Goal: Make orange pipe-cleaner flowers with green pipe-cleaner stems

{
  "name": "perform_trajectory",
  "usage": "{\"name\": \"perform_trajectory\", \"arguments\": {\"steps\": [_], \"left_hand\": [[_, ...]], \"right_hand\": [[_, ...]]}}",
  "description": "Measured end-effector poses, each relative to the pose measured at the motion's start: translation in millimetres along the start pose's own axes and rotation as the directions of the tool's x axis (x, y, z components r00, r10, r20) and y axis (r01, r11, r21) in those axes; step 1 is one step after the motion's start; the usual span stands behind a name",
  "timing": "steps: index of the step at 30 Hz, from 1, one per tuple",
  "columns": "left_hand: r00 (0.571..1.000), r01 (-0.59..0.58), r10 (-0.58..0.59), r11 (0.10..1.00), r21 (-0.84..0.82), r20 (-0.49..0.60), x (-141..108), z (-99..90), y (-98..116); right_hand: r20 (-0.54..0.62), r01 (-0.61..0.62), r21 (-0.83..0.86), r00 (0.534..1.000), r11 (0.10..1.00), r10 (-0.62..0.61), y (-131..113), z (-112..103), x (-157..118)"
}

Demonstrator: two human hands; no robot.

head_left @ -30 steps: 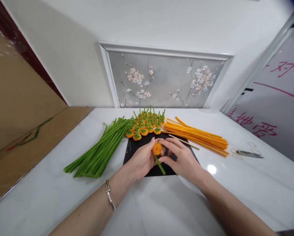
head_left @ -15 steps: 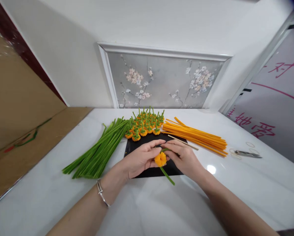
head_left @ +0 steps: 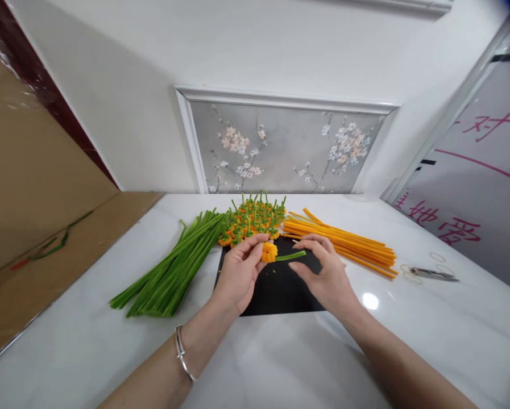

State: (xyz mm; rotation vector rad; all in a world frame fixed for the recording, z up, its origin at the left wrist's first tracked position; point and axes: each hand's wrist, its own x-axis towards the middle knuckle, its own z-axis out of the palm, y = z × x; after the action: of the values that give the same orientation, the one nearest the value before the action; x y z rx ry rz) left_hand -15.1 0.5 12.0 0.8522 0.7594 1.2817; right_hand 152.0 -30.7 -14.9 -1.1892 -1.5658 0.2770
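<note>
Between the thumb and fingers of my left hand [head_left: 240, 275] is a small orange pipe-cleaner flower [head_left: 269, 252]. A green pipe-cleaner stem [head_left: 291, 256] sticks out from it to the right, nearly level. My right hand [head_left: 329, 278] is open around the stem's free end, thumb below and fingers above, and appears not to grip it. Both hands are over a black mat [head_left: 276, 295]. Just behind them, several finished orange flowers [head_left: 255, 218] with green stems pointing up stand crowded together. My left fingers cover part of the held flower.
A bundle of green pipe cleaners [head_left: 173, 267] lies left of the mat, orange pipe cleaners [head_left: 344, 238] to the right. Farther right are scissors [head_left: 434, 274] and thin pale rings [head_left: 437, 257]. Cardboard [head_left: 67, 244] borders the white table [head_left: 84, 341] at left; a wall stands behind.
My right hand has let go and moved slightly right, its fingers now apart. The flower has turned in my left hand, so the stem points right instead of down. The view has tilted slightly up.
</note>
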Motion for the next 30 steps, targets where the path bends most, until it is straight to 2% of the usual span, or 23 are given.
{"name": "perform_trajectory", "arguments": {"steps": [2,5,9,12,15,18,22,27,30], "left_hand": [[1.0,-0.015,0.015,1.0,0.018,0.004,-1.8,1.3,-2.9],[0.998,-0.04,0.037,0.997,0.073,0.042,-4.9,3.7,-7.6],[0.994,0.042,-0.05,0.996,0.078,0.1,-8.5,6.4,-9.6],[0.977,0.117,-0.13,0.99,0.083,0.171,-10.0,6.9,-8.7],[0.962,0.126,-0.152,0.984,0.124,0.226,-10.3,5.5,-6.1],[0.953,0.098,-0.153,0.972,0.213,0.261,-9.6,2.7,-0.7],[0.961,0.078,-0.153,0.949,0.304,0.23,-7.2,-0.8,5.7],[0.973,0.049,-0.113,0.953,0.298,0.2,-6.3,-0.9,3.3],[0.973,0.029,-0.096,0.954,0.298,0.211,-7.3,-0.1,2.1]], "right_hand": [[-0.022,-0.013,0.012,1.0,1.0,0.013,-5.7,4.9,-1.5],[0.048,-0.147,0.189,0.989,0.971,0.141,-11.5,12.1,-4.0],[0.107,-0.263,0.43,0.965,0.864,0.24,-8.5,16.7,-5.9],[0.152,-0.334,0.536,0.941,0.775,0.301,-3.2,15.7,-5.2],[0.21,-0.395,0.637,0.915,0.662,0.344,0.5,13.5,-4.1],[0.205,-0.389,0.663,0.916,0.64,0.345,1.3,12.1,-3.6],[0.161,-0.351,0.665,0.93,0.66,0.332,-0.5,10.8,-3.3],[0.272,-0.438,0.678,0.896,0.591,0.352,-4.2,7.5,-1.6],[0.27,-0.452,0.663,0.888,0.597,0.372,-7.9,5.1,0.6]]}}
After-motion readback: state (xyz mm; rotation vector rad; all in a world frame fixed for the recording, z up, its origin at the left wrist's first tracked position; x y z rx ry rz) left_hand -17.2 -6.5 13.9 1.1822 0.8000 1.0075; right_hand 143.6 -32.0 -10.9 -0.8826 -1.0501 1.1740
